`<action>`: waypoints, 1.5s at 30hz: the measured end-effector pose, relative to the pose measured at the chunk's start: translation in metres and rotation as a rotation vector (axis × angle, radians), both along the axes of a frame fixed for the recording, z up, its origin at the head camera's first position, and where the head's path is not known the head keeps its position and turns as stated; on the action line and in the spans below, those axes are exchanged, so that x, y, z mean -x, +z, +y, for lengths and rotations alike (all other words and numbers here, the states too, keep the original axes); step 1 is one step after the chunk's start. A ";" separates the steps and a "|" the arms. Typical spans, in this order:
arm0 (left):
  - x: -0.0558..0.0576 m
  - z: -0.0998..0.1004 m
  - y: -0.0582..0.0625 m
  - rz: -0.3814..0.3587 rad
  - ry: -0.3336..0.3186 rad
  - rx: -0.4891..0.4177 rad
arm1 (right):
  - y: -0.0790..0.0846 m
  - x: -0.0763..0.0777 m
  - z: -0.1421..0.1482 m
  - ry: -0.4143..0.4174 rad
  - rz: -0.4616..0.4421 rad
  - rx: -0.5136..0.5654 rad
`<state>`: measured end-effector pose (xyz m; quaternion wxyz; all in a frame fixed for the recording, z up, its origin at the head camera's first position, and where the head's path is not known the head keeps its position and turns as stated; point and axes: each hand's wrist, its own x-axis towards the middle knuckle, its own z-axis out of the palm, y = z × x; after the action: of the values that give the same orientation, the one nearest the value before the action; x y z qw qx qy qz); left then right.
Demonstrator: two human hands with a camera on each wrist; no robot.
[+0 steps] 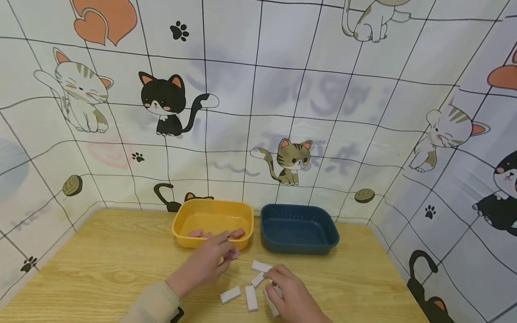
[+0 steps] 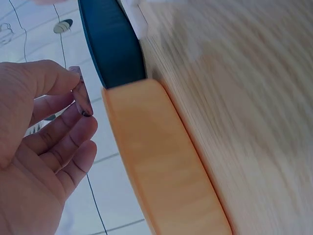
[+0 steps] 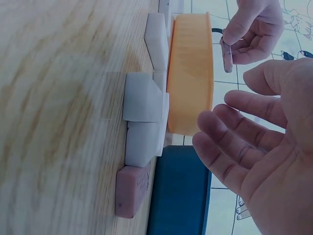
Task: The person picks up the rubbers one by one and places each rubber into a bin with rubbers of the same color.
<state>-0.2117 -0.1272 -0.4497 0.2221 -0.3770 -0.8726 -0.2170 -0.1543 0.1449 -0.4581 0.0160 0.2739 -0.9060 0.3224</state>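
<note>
I have the left hand [image 1: 206, 262] pinching a pink block [image 1: 232, 255] at lower centre, the yellow bin [image 1: 187, 242] just up-frame, the right hand [image 1: 291, 291] farther off, empty, fingers relaxed.

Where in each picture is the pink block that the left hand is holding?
Head: the pink block is lower middle, in the left hand.
Left wrist: the pink block is left of centre, slightly above mid-height.
Right wrist: the pink block is upper right.
Shared landmark: the yellow bin, in all three.
</note>
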 end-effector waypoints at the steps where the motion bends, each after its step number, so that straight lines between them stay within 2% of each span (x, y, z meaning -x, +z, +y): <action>1: 0.002 -0.002 0.000 -0.002 0.009 0.005 | 0.000 0.000 -0.001 0.002 0.007 0.002; 7: 0.008 -0.012 0.001 -0.001 0.092 0.061 | 0.000 0.002 -0.005 0.008 0.004 0.033; 10: 0.010 -0.015 0.000 -0.014 0.106 0.063 | 0.000 0.003 -0.008 0.015 0.008 0.048; 14: 0.016 -0.018 0.001 -0.008 0.099 0.029 | 0.000 0.005 -0.012 0.029 0.107 0.067; 17: 0.021 -0.020 0.003 -0.003 0.125 0.012 | 0.001 0.007 -0.015 0.029 0.163 0.080; 21: 0.027 -0.021 0.006 -0.056 0.169 0.002 | 0.003 0.007 -0.017 0.013 0.143 0.083; 31: 0.047 -0.023 0.006 -0.189 0.220 0.006 | 0.005 0.009 -0.020 0.019 0.142 0.096; 35: 0.054 -0.021 0.008 -0.225 0.231 0.013 | 0.005 0.010 -0.020 0.018 0.176 0.088; 40: 0.066 -0.016 0.012 -0.329 0.264 0.029 | 0.006 0.014 -0.021 0.021 0.231 0.081; 45: 0.077 -0.015 0.014 -0.410 0.295 0.050 | 0.008 0.018 -0.020 0.021 0.246 0.073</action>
<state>-0.2889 -0.1425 -0.4355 0.0607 -0.1990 -0.9501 -0.2326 -0.1724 0.1247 -0.4498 0.1335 0.3201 -0.8819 0.3194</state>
